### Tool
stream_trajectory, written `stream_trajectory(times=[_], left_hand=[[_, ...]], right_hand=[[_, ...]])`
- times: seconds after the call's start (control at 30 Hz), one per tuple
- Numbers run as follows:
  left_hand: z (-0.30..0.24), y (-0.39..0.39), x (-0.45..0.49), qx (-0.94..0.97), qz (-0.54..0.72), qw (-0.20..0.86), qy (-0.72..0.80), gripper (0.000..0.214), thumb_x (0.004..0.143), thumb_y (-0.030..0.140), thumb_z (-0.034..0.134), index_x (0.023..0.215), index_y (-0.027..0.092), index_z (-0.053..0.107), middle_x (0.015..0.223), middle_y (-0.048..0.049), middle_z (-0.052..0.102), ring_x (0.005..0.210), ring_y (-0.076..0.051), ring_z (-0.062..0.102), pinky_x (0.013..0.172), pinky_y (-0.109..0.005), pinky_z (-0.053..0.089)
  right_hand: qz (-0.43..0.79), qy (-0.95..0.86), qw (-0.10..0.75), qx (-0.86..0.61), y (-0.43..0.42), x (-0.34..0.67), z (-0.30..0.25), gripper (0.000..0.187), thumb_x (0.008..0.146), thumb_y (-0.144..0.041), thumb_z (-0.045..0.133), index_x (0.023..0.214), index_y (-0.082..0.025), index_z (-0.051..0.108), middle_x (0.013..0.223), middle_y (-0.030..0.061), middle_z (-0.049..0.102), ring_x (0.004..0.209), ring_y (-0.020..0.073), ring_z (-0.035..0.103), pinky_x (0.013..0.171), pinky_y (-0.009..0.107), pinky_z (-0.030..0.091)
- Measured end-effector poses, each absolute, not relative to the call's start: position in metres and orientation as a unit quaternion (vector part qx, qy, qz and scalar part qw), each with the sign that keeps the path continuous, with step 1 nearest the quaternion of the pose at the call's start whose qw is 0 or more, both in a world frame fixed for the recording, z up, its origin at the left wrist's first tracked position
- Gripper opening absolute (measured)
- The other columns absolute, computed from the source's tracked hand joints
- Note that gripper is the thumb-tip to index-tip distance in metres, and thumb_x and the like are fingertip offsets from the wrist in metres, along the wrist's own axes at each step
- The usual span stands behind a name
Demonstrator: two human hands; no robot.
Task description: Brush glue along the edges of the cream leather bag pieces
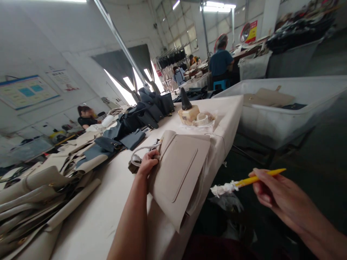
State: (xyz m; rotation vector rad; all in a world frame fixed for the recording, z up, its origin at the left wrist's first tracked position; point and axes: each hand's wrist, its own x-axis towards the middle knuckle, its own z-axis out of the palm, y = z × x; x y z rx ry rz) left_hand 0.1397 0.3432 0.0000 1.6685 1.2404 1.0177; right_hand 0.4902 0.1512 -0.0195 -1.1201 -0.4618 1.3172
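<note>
A beige handbag body lies slanted along the table's right edge, its lower corner jutting past it. A raised stitched-looking outline runs over its flat panel. My left hand is closed on the bag's left edge, beside a pale looped cord and a small dark object that I cannot make out. Off the table to the right, my right hand pinches a yellow-handled brush. White clumped material covers the brush's tip, which points left towards the bag and stays apart from it.
Beige bag pieces pile up at the left, with dark blue bags farther back. A black cone stands on a yellowish block beside a tape roll. A white bin stands right. Several people work beyond.
</note>
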Motion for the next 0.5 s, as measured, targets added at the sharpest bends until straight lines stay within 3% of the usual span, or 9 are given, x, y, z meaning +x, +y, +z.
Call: stream_trajectory(times=[0.17, 0.3, 0.43, 0.5], left_hand=[[0.059, 0.365, 0.137, 0.745, 0.191, 0.435, 0.469, 0.016, 0.044, 0.012, 0.061, 0.058, 0.019, 0.058, 0.054, 0.0033, 0.045, 0.049, -0.012, 0.038, 0.046, -0.024, 0.024], [0.09, 0.38, 0.153, 0.79, 0.03, 0.392, 0.47, 0.022, 0.038, 0.014, 0.075, 0.054, 0.018, 0.061, 0.051, 0.0038, 0.051, 0.045, -0.012, 0.04, 0.044, -0.024, 0.027], [0.09, 0.387, 0.169, 0.824, -0.059, 0.317, 0.466, 0.032, 0.028, 0.022, 0.082, 0.043, 0.017, 0.054, 0.039, 0.009, 0.04, 0.039, -0.008, 0.032, 0.042, -0.023, 0.021], [0.089, 0.387, 0.171, 0.835, -0.072, 0.289, 0.462, 0.036, 0.031, 0.028, 0.082, 0.042, 0.016, 0.05, 0.039, 0.0101, 0.034, 0.04, -0.006, 0.029, 0.043, -0.022, 0.02]], right_hand=[[0.54, -0.187, 0.639, -0.515, 0.123, 0.541, -0.014, 0.022, 0.076, -0.041, 0.067, 0.063, -0.024, 0.065, 0.054, 0.0019, 0.048, 0.042, 0.0052, 0.039, 0.035, 0.021, 0.032], [0.519, -0.19, 0.655, -0.515, 0.11, 0.557, -0.025, 0.015, 0.076, -0.038, 0.067, 0.067, -0.026, 0.068, 0.056, 0.0029, 0.05, 0.043, 0.0054, 0.043, 0.037, 0.023, 0.035], [0.502, -0.066, 0.688, -0.52, 0.113, 0.56, -0.039, 0.027, 0.053, -0.04, 0.079, 0.062, -0.019, 0.065, 0.049, -0.0002, 0.047, 0.036, 0.0041, 0.037, 0.03, 0.017, 0.031], [0.494, -0.024, 0.696, -0.521, 0.116, 0.563, -0.044, 0.037, 0.041, -0.041, 0.082, 0.061, -0.016, 0.064, 0.047, -0.0016, 0.046, 0.034, 0.0036, 0.034, 0.026, 0.015, 0.028]])
